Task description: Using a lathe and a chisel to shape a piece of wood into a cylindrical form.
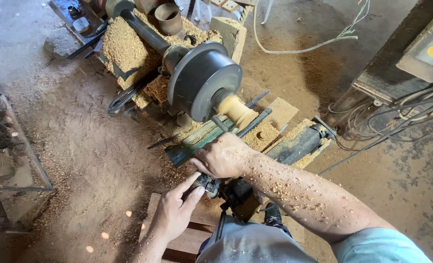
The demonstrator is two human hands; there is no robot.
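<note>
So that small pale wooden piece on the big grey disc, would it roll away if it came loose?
Probably. The pale turned wooden piece looks round and tapered, so it would likely roll in a curve. It seems stiff and light for its size. The loose sawdust around might stop it soon and make it dusty to grip.

Woodturning workshop, lathe [204, 85], sawdust heaps [124, 46], dirt floor [80, 146]

A wooden workpiece [237, 110] sits in the lathe chuck [204, 80], above the right hand [221, 157].
</note>
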